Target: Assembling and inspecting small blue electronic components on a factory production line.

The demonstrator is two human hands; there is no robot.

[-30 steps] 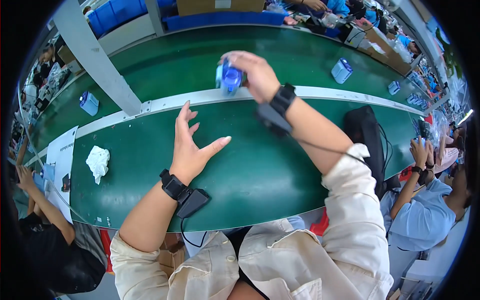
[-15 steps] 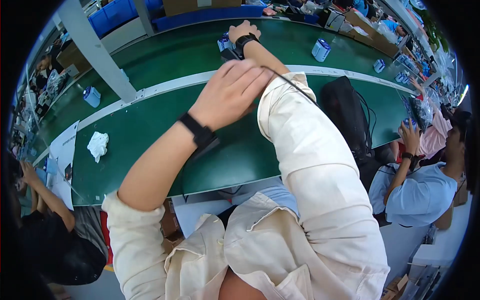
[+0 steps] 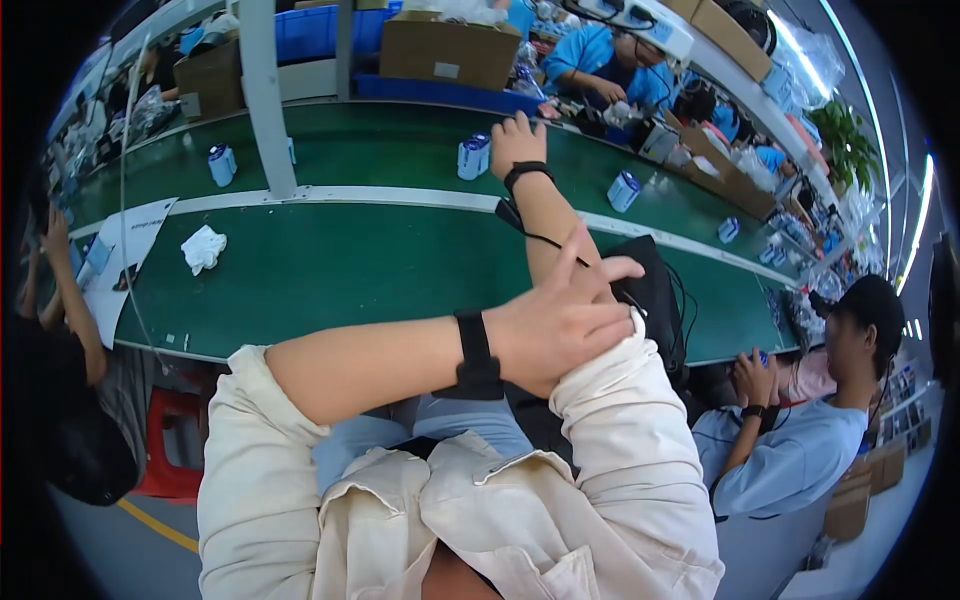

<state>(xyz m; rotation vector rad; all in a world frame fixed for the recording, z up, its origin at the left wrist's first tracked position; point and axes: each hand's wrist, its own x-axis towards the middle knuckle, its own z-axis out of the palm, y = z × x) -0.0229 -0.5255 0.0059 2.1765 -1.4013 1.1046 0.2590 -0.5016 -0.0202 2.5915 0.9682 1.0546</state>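
My left hand (image 3: 562,325) lies across my right forearm, its fingers spread against the forearm and the rolled cream sleeve cuff (image 3: 601,370). A thin black cable (image 3: 543,238) runs along that forearm from a small black piece below my right wrist and passes under the left hand. Stretched out over the green bench's far strip, my right hand (image 3: 518,145) has its fingers apart and holds nothing visible. Just left of it stands a blue-and-white pack (image 3: 474,157), which it does not seem to grip. Black bands circle both wrists.
More blue-and-white packs (image 3: 623,191) stand along the far strip, beyond a white rail (image 3: 400,197). Crumpled white tissue (image 3: 204,249) lies at left, a black bag (image 3: 650,285) at right. A grey post (image 3: 265,100) rises behind the rail. People sit on both sides and across.
My left hand has slid right and nearer along my right forearm to the sleeve cuff, its fingers spreading. My right hand now shows right of the pack it overlapped. The view has shifted.
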